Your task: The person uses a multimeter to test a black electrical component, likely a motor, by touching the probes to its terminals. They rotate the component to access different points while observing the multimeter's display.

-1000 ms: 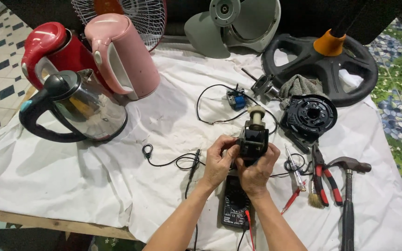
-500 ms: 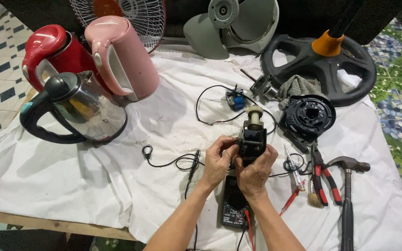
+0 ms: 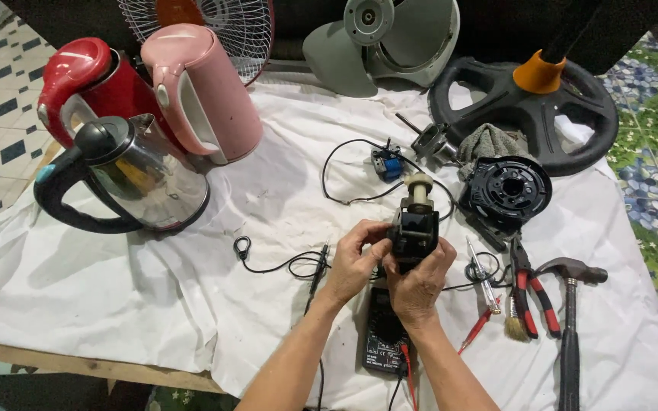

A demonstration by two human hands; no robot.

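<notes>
White cloth (image 3: 154,304) covers table. Left hand (image 3: 352,262) and right hand (image 3: 418,285) both clamped on black switch block (image 3: 414,228), held above multimeter (image 3: 384,342). Probes (image 3: 318,266) lie unused; testing seems not yet started.

The small motor (image 3: 415,228) is matt black plastic with a pale, smooth spindle cap. Beneath lies a creased white cloth (image 3: 116,297) — soft, matt — over a bare wooden table edge (image 3: 78,364). The steel kettle (image 3: 146,183) gleams mirror-bright; the red kettle (image 3: 85,84) and pink kettle (image 3: 207,91) are glossy plastic. The hammer (image 3: 569,304) has a dull metal head.
</notes>
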